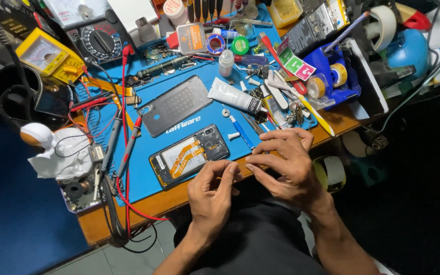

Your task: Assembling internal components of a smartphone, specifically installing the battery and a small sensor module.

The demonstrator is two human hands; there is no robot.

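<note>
Head view: the left hand (211,196) and right hand (287,163) pinch fingertips together on something too tiny to make out. Just beside them lies the opened phone (189,155), probably light and breakable; hold its edges, on the counter (159,203).

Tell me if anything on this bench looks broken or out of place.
The phone lies opened on the blue mat, its insides bare; its grey back cover lies apart, just beyond it. Tools crowd the mat's far end. Both hands, left and right, meet at the near edge.
</note>
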